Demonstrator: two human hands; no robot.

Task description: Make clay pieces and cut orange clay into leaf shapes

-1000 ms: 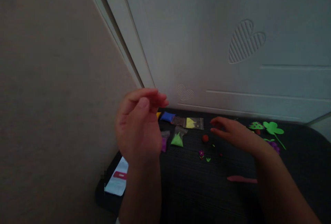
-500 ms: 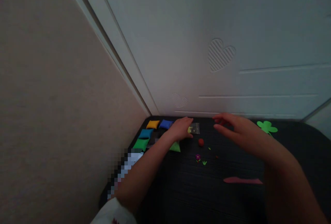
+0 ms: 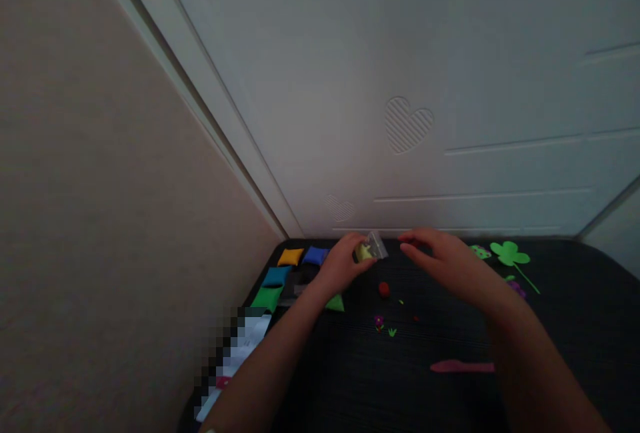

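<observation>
Near the back of the dark table, my left hand [image 3: 346,261] grips a small clear zip bag [image 3: 367,250] with pale yellow clay in it, thumb below and fingers above. The bag is tilted, its zip end pointing right. To its right hovers my right hand [image 3: 434,253], fingers curved and apart, holding nothing. A red clay ball [image 3: 384,290] lies on the table between and below the hands. Closer to me are a tiny purple flower [image 3: 379,320], a small green leaf piece [image 3: 393,332] and a small red bit [image 3: 416,318].
Left of my left hand lie clay packs in orange [image 3: 291,257], blue [image 3: 316,256], teal [image 3: 277,276] and green [image 3: 267,298]. A pink modelling knife [image 3: 463,367] lies in front. A green clover shape [image 3: 509,254] is at the right. A white door [image 3: 325,86] stands behind the table.
My left hand came down from in front of me to the back of the table and took hold of the yellow clay bag, lifting it. My right hand stays curved at the right.
</observation>
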